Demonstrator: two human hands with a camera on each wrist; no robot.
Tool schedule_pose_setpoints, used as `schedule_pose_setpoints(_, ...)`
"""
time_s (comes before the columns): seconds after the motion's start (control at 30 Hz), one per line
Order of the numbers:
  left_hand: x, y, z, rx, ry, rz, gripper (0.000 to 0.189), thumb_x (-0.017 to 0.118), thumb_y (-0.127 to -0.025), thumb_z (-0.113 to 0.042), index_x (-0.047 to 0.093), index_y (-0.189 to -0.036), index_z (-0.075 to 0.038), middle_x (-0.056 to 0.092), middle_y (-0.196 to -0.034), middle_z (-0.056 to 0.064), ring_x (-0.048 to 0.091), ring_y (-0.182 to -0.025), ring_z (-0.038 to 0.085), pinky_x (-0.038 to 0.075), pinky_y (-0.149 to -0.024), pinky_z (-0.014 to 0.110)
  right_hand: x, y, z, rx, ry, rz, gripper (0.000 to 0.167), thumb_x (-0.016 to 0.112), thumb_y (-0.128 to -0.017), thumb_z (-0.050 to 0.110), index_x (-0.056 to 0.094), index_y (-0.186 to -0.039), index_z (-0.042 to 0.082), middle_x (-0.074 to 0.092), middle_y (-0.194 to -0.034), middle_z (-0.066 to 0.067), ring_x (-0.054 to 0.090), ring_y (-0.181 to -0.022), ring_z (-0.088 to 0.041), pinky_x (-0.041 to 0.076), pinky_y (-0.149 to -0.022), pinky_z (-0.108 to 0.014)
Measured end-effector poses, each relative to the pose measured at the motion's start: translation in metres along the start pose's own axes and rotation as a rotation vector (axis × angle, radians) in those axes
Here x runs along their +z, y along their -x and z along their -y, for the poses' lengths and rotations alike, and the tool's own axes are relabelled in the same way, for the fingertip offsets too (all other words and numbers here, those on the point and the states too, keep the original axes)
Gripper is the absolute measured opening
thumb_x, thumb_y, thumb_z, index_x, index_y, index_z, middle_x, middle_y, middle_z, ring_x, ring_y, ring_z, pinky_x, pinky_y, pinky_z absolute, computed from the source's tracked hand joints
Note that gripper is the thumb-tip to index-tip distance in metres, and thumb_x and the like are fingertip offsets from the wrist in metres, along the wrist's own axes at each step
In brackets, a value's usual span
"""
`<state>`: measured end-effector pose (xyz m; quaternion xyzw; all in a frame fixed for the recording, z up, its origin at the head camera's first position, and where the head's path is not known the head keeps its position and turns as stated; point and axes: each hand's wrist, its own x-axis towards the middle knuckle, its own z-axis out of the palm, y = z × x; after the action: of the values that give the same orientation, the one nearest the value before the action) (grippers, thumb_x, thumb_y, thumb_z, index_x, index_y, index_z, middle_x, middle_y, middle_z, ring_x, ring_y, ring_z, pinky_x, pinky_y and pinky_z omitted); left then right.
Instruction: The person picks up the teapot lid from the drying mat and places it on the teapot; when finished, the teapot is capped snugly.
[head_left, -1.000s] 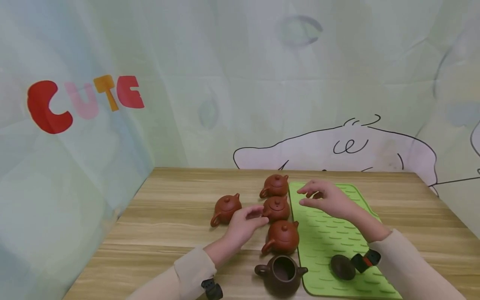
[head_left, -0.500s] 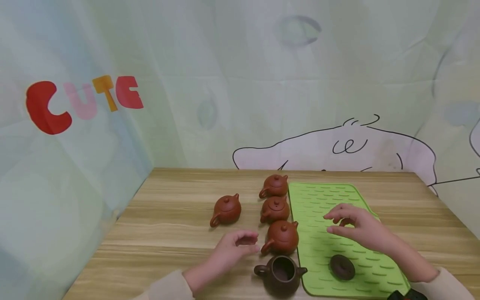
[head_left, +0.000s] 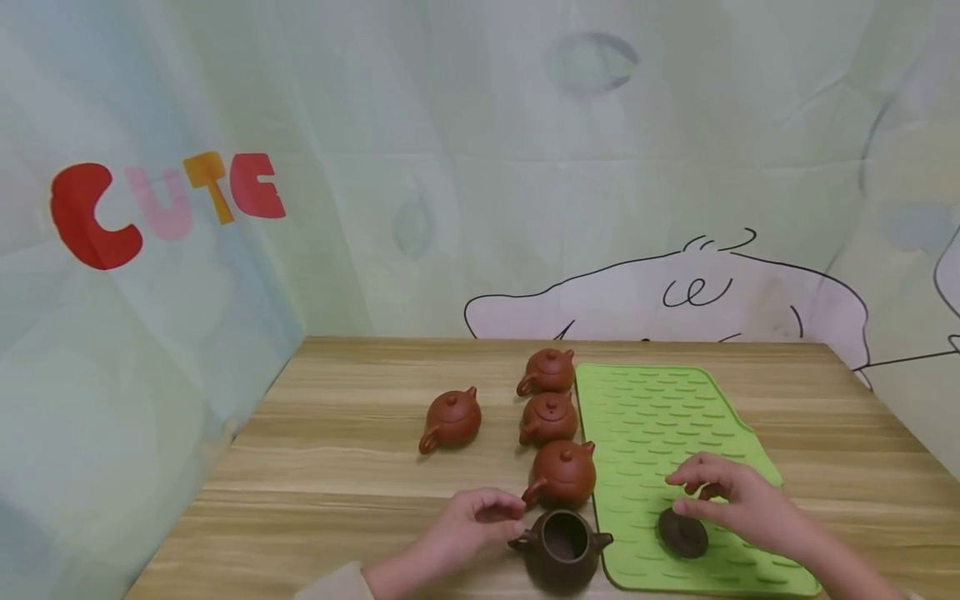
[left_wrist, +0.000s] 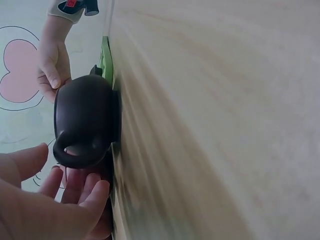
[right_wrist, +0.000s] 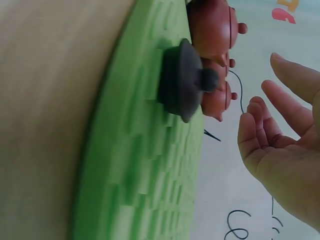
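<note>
A dark brown teapot (head_left: pixel 562 571) without its lid stands on the table at the front, its spout toward the mat. My left hand (head_left: pixel 476 529) is beside its handle, thumb and fingers parted around empty space; the left wrist view shows the handle (left_wrist: pixel 75 155) just beyond the fingertips. The dark lid (head_left: pixel 682 533) lies knob-up on the green mat (head_left: pixel 637 467). Just above the lid hovers my right hand (head_left: pixel 738 500), fingers bent loosely and holding nothing. In the right wrist view the lid knob (right_wrist: pixel 209 80) is apart from the fingers.
Several reddish-brown lidded teapots stand on the wooden table (head_left: pixel 337 467). A near one (head_left: pixel 566 475), a middle one (head_left: pixel 551 418) and a far one (head_left: pixel 550 371) line the mat's left edge. Another teapot (head_left: pixel 452 418) sits apart to the left. A printed curtain (head_left: pixel 420 167) hangs behind.
Both hands have come back toward the front edge. The left left the middle red teapot for the dark teapot's handle; the right moved from the mat's far part to above the lid.
</note>
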<state>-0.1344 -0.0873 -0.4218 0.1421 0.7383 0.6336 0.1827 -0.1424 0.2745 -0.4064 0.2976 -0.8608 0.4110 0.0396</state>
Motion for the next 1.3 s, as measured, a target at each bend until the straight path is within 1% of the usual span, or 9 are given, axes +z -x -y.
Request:
schedule_pose_setpoints(0.1, 0.003, 0.001, 0.002, -0.025, 0.024, 0.015, 0.029, 0.068, -0.085, -0.002, 0.062, -0.11, 0.011, 0.068, -0.104, 0.016, 0.06, -0.091, 0.01, 0.049, -0.074, 0.017, 0.003, 0.006, -0.004, 0.011, -0.029, 0.02, 0.021, 0.072, -0.083, 0.002, 0.068, -0.103, -0.002, 0.062, -0.099, 0.009, 0.056, -0.082, -0.001, 0.051, -0.067, -0.021)
schedule_pose_setpoints(0.17, 0.004, 0.002, 0.003, -0.035, 0.028, 0.021, 0.029, 0.068, -0.086, -0.003, 0.063, -0.11, 0.01, 0.068, -0.104, 0.013, 0.06, -0.091, 0.01, 0.049, -0.074, 0.018, 0.005, 0.01, -0.007, 0.011, -0.053, 0.03, 0.021, 0.072, -0.082, 0.001, 0.068, -0.103, -0.002, 0.063, -0.097, 0.006, 0.056, -0.083, -0.001, 0.051, -0.066, -0.022)
schedule_pose_setpoints(0.33, 0.008, 0.005, 0.005, -0.05, 0.03, 0.018, 0.027, 0.068, -0.086, -0.003, 0.063, -0.11, 0.009, 0.068, -0.104, 0.01, 0.059, -0.091, 0.01, 0.049, -0.075, 0.019, 0.011, 0.017, -0.013, 0.003, -0.086, 0.037, 0.021, 0.072, -0.082, 0.0, 0.067, -0.102, -0.002, 0.063, -0.096, -0.001, 0.057, -0.083, -0.001, 0.052, -0.065, -0.023)
schedule_pose_setpoints(0.43, 0.009, 0.005, 0.005, -0.058, 0.035, 0.01, 0.026, 0.067, -0.087, -0.002, 0.064, -0.11, 0.009, 0.068, -0.103, 0.009, 0.059, -0.092, 0.01, 0.048, -0.075, 0.019, 0.013, 0.02, -0.017, 0.005, -0.089, 0.037, 0.02, 0.072, -0.082, 0.0, 0.068, -0.101, 0.001, 0.063, -0.096, 0.0, 0.057, -0.083, -0.001, 0.052, -0.064, -0.023)
schedule_pose_setpoints(0.53, 0.009, 0.005, 0.006, -0.06, 0.044, 0.008, 0.026, 0.067, -0.087, -0.003, 0.064, -0.109, 0.009, 0.068, -0.104, 0.01, 0.059, -0.092, 0.009, 0.048, -0.076, 0.018, 0.014, 0.021, -0.019, 0.027, -0.076, 0.043, 0.019, 0.073, -0.082, 0.001, 0.068, -0.1, 0.002, 0.062, -0.098, 0.003, 0.056, -0.085, 0.001, 0.052, -0.064, -0.023)
schedule_pose_setpoints(0.67, 0.01, 0.005, 0.006, -0.047, 0.047, 0.003, 0.024, 0.067, -0.087, -0.003, 0.064, -0.108, 0.01, 0.068, -0.106, 0.011, 0.059, -0.092, 0.009, 0.049, -0.075, 0.018, 0.012, 0.022, -0.019, 0.082, -0.075, 0.081, 0.019, 0.073, -0.083, 0.006, 0.069, -0.101, 0.0, 0.061, -0.1, 0.006, 0.054, -0.088, 0.005, 0.052, -0.065, -0.023)
schedule_pose_setpoints(0.77, 0.011, 0.006, 0.005, -0.04, 0.053, -0.004, 0.024, 0.067, -0.087, -0.003, 0.065, -0.106, 0.01, 0.067, -0.107, 0.011, 0.059, -0.091, 0.008, 0.049, -0.073, 0.018, 0.012, 0.021, -0.019, 0.101, -0.095, 0.109, 0.02, 0.072, -0.084, 0.006, 0.069, -0.102, -0.002, 0.06, -0.101, 0.007, 0.053, -0.089, 0.006, 0.052, -0.066, -0.023)
schedule_pose_setpoints(1.03, 0.012, 0.006, 0.005, -0.033, 0.058, -0.007, 0.021, 0.068, -0.087, -0.003, 0.065, -0.103, 0.011, 0.067, -0.102, 0.008, 0.058, -0.087, 0.009, 0.048, -0.07, 0.019, 0.016, 0.023, -0.022, 0.048, -0.1, 0.081, 0.018, 0.073, -0.081, -0.001, 0.069, -0.098, -0.003, 0.06, -0.1, 0.006, 0.053, -0.088, 0.005, 0.051, -0.064, -0.022)
schedule_pose_setpoints(1.3, 0.012, 0.006, 0.005, -0.039, 0.056, -0.012, 0.02, 0.068, -0.087, -0.004, 0.066, -0.101, 0.01, 0.067, -0.098, 0.006, 0.056, -0.083, 0.009, 0.047, -0.068, 0.02, 0.015, 0.024, -0.02, 0.09, -0.066, 0.064, 0.014, 0.073, -0.083, 0.007, 0.071, -0.097, 0.004, 0.059, -0.1, 0.011, 0.054, -0.087, 0.005, 0.05, -0.066, -0.02)
